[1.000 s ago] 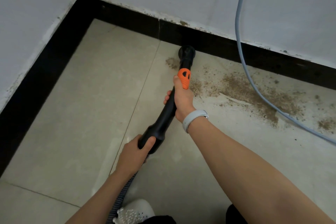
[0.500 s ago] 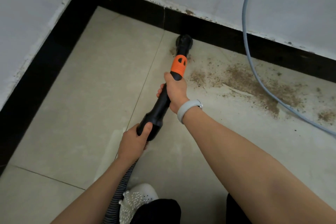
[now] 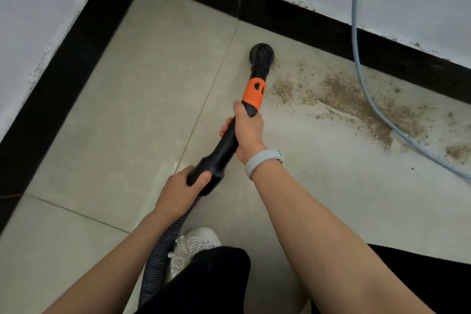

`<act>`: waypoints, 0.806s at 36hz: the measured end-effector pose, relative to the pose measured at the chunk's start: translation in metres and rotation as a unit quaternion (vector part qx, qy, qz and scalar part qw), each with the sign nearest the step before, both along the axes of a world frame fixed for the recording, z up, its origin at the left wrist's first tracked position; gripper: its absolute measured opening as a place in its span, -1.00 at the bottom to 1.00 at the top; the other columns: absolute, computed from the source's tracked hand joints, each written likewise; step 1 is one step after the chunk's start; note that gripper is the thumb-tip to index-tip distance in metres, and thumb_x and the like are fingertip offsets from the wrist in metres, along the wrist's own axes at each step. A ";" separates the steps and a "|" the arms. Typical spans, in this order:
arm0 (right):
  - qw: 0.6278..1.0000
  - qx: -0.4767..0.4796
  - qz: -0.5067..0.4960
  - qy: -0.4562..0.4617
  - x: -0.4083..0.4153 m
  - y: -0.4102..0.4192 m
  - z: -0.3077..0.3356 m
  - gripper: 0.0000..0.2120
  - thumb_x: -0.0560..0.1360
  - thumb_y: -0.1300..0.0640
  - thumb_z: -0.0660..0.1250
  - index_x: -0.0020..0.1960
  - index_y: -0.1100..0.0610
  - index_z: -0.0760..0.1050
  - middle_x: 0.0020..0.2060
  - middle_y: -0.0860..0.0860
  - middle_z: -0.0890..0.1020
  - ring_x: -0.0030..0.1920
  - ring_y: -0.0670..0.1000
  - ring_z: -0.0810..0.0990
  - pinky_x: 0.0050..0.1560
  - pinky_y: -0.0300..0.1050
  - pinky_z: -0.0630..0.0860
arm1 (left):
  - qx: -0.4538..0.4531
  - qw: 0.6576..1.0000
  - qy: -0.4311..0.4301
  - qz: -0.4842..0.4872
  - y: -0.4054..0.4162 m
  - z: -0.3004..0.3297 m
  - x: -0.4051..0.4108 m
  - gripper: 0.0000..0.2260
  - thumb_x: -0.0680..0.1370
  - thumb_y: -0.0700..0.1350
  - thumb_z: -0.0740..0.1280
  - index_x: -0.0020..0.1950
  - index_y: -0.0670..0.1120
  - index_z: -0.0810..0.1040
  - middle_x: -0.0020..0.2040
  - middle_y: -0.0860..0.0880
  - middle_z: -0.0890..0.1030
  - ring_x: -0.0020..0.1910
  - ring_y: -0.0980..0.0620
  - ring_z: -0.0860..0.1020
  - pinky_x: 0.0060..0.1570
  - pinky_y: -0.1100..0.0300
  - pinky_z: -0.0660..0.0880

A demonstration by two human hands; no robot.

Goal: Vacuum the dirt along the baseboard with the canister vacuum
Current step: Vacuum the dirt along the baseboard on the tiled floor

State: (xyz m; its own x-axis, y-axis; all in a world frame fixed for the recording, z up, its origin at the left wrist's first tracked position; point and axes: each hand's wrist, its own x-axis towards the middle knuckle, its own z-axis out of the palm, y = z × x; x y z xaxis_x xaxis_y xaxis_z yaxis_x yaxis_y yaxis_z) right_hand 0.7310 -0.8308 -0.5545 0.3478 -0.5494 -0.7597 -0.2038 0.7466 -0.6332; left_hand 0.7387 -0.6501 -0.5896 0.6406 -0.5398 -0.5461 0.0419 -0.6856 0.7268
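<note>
Two hands are used on the wand [image 3: 224,146], split for control. The right hand [image 3: 248,132] is wrapped closed around the black tube just behind the orange collar [image 3: 253,94], close to the working end, likely so the round brush head [image 3: 262,55] can be steered and pressed down. The left hand [image 3: 182,190] is clamped around the flared rear cuff where the ribbed hose [image 3: 163,250] joins, probably so hose drag is taken off the front grip.

The brush head is set on the floor [image 3: 127,109] ahead of the right hand, just short of the black baseboard [image 3: 293,19], at the near edge of the mess. The dirt [image 3: 351,99] is spread ahead and to the right of that hand, along the baseboard, mostly not yet cleared.

A blue cable [image 3: 356,58] is draped down the wall and across the dirt; snagging is a risk on the rightward pass.
</note>
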 end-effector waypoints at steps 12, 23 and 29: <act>0.998 0.011 0.033 -0.055 -0.002 -0.010 -0.001 -0.76 0.56 0.02 0.33 -0.09 0.17 0.37 -0.40 0.08 0.48 -0.47 0.01 0.49 -0.32 -0.09 0.57 | -0.026 0.996 -0.062 -0.053 -0.032 0.014 0.013 -0.70 0.33 0.34 0.28 -0.16 0.15 0.48 -0.34 0.18 0.61 -0.29 0.24 0.56 -0.32 0.34 0.42; 0.999 0.036 0.004 -0.035 0.028 -0.049 -0.001 -0.76 0.54 0.06 0.36 -0.10 0.18 0.35 -0.38 0.10 0.42 -0.49 0.03 0.43 -0.43 -0.15 0.52 | -0.066 0.996 -0.034 -0.047 -0.024 0.012 0.021 -0.59 0.30 0.38 0.24 -0.12 0.09 0.53 -0.28 0.23 0.61 -0.27 0.23 0.57 -0.27 0.39 0.44; 0.999 0.033 0.018 -0.003 0.037 -0.052 -0.001 -0.78 0.57 0.06 0.29 -0.10 0.17 0.33 -0.40 0.09 0.40 -0.50 0.03 0.40 -0.49 -0.20 0.48 | -0.032 0.996 -0.045 -0.064 -0.026 0.015 0.022 -0.55 0.34 0.42 0.13 -0.18 0.06 0.50 -0.33 0.07 0.61 -0.26 0.09 0.58 -0.17 0.13 0.48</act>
